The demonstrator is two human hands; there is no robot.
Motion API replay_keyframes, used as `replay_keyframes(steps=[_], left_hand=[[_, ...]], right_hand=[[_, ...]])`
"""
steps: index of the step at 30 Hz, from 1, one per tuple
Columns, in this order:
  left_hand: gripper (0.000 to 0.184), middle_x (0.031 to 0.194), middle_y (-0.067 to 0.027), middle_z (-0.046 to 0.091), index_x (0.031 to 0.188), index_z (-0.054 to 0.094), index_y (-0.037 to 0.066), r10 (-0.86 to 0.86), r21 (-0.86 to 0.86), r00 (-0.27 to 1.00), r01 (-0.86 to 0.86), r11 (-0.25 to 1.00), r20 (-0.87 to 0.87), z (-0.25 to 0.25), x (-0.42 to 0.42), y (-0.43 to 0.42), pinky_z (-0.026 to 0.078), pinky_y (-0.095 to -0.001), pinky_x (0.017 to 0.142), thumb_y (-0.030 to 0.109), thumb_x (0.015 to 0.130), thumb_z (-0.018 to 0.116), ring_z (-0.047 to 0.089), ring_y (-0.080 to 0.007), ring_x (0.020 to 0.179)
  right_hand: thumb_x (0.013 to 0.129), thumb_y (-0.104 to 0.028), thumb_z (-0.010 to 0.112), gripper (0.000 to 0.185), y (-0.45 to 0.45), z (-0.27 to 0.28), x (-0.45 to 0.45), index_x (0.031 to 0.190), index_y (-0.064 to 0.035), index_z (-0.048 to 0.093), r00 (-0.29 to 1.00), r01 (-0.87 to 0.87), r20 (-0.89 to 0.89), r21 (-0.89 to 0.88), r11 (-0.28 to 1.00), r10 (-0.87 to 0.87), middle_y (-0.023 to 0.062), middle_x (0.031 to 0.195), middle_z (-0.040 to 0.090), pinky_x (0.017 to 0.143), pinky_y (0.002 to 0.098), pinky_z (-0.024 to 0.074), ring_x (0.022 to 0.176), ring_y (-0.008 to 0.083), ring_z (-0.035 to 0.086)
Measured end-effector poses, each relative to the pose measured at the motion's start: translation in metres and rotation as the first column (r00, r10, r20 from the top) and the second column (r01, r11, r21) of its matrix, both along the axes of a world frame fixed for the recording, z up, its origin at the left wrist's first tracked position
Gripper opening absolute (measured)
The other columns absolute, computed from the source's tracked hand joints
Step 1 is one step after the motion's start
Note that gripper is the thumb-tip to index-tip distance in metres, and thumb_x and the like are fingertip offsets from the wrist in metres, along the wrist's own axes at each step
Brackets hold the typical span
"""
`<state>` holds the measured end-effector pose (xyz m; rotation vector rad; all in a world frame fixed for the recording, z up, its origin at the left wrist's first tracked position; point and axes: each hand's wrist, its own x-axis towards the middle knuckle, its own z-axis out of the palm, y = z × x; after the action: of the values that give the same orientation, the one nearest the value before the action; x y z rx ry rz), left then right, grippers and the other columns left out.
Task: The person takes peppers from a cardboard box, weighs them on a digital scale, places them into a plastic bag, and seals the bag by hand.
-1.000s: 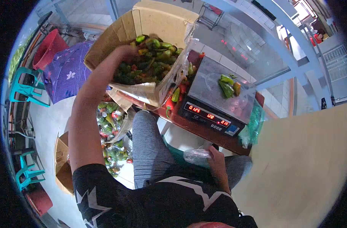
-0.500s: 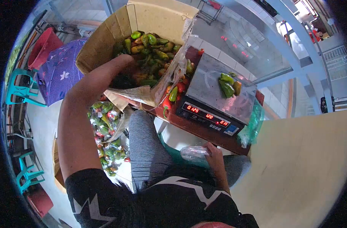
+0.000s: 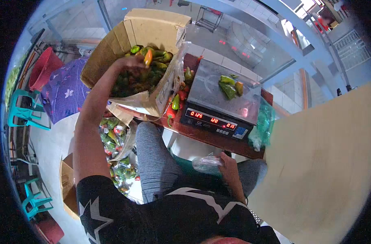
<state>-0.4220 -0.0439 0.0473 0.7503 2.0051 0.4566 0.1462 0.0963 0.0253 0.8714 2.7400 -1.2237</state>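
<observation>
My left hand point(image 3: 132, 64) is over the inside of an open cardboard box point(image 3: 97, 61), closed on an orange pepper point(image 3: 148, 58). Green and darker peppers point(image 3: 163, 57) fill the box below it. Near my lap, my right hand point(image 3: 229, 167) grips a bunch of clear plastic bags point(image 3: 207, 163). On the digital scale point(image 3: 206, 73) lie a few peppers point(image 3: 229, 87), mostly green. Its red display shows 0.125, 1.20 and 0.15. Between box and scale sit loose red and green peppers point(image 3: 175, 101).
Bagged peppers point(image 3: 112, 132) rest low beside my leg, with another cardboard box point(image 3: 67, 183) to their left. A green plastic bag point(image 3: 262, 124) hangs at the right end of the brown table point(image 3: 230, 147). Teal stools point(image 3: 25, 110) stand at far left. A pale board point(image 3: 315, 171) occupies the right.
My left hand has risen from deep among the peppers in the box and now holds an orange pepper. The view has shifted slightly; my right hand still grips the plastic bags.
</observation>
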Motion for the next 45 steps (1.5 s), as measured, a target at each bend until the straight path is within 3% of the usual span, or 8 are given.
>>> replay_keyframes(steps=[3,12,17,18,22,28,37,45], left_hand=[[0.062,0.093,-0.0022,0.060,0.127,0.048,0.008,0.057,0.401,0.965,-0.160,0.902,0.255,0.009,-0.008,0.001,0.052,-0.0270,0.063,0.046,0.082,0.071,0.059,-0.0119,0.069],[0.032,0.076,0.0078,0.055,0.111,0.058,0.011,0.023,0.735,0.901,-0.368,0.570,0.434,0.101,0.092,0.039,0.033,-0.0160,0.046,0.034,0.091,0.064,0.043,-0.0005,0.054],[0.046,0.085,-0.0033,0.065,0.112,0.059,0.006,-0.232,0.579,0.963,0.269,0.770,-0.139,0.098,0.169,0.112,0.046,-0.0277,0.063,0.043,0.086,0.064,0.060,-0.0141,0.076],[0.045,0.086,-0.0088,0.067,0.107,0.060,0.004,-0.229,0.502,0.774,0.574,0.647,-0.590,0.069,0.169,0.129,0.048,-0.0369,0.069,0.042,0.084,0.067,0.062,-0.0229,0.077],[0.045,0.089,-0.0189,0.066,0.100,0.064,0.002,-0.566,0.069,0.611,0.711,0.700,-0.554,0.048,0.238,0.179,0.049,-0.0463,0.076,0.043,0.081,0.067,0.064,-0.0348,0.087],[0.039,0.080,-0.0156,0.068,0.079,0.070,0.004,-0.502,-0.064,0.410,0.723,0.688,-0.761,-0.001,0.305,0.218,0.052,-0.0445,0.068,0.043,0.075,0.068,0.067,-0.0321,0.078],[0.048,0.082,-0.0175,0.066,0.104,0.061,0.002,-0.290,0.069,0.496,0.586,0.807,-0.818,-0.008,0.320,0.207,0.051,-0.0476,0.069,0.038,0.075,0.073,0.066,-0.0356,0.081],[0.035,0.092,-0.0202,0.065,0.097,0.061,0.001,-0.212,0.273,0.642,0.570,0.775,-0.736,0.020,0.283,0.154,0.049,-0.0460,0.076,0.031,0.080,0.070,0.062,-0.0391,0.090]], right_hand=[[0.071,-0.001,0.058,0.029,0.001,-0.001,0.004,0.100,-0.0024,0.059,0.999,-0.024,-0.035,0.024,0.999,0.025,0.0186,0.087,0.064,0.075,0.0379,0.0488,0.083,0.0354,0.064],[0.077,-0.006,0.062,0.030,-0.007,0.005,0.015,0.106,-0.0072,0.057,0.997,-0.071,-0.015,0.008,0.997,0.071,0.0171,0.095,0.063,0.080,0.0429,0.0476,0.091,0.0357,0.062],[0.079,-0.006,0.061,0.029,-0.010,0.016,0.022,0.108,-0.0080,0.058,0.996,-0.031,-0.079,0.015,0.999,0.032,0.0167,0.097,0.064,0.082,0.0436,0.0483,0.092,0.0352,0.062],[0.079,-0.006,0.061,0.030,-0.010,0.017,0.026,0.108,-0.0082,0.057,0.996,-0.014,-0.091,0.030,0.999,0.017,0.0166,0.097,0.065,0.082,0.0440,0.0488,0.092,0.0354,0.063],[0.078,-0.005,0.062,0.032,-0.003,0.020,0.040,0.110,-0.0092,0.057,0.994,0.025,-0.106,0.012,1.000,-0.024,0.0167,0.098,0.066,0.081,0.0453,0.0505,0.093,0.0361,0.064],[0.076,-0.002,0.064,0.034,0.002,0.010,0.055,0.109,-0.0091,0.057,0.990,0.097,-0.105,-0.008,0.995,-0.097,0.0184,0.098,0.066,0.082,0.0454,0.0503,0.095,0.0369,0.064],[0.077,-0.001,0.062,0.032,0.006,0.012,0.058,0.108,-0.0072,0.057,0.991,0.110,-0.075,-0.070,0.992,-0.115,0.0179,0.103,0.065,0.085,0.0442,0.0491,0.098,0.0370,0.063],[0.075,-0.001,0.063,0.033,-0.005,0.017,0.057,0.107,-0.0076,0.059,0.986,0.070,-0.153,-0.009,0.997,-0.071,0.0178,0.100,0.066,0.084,0.0443,0.0487,0.094,0.0369,0.064]])
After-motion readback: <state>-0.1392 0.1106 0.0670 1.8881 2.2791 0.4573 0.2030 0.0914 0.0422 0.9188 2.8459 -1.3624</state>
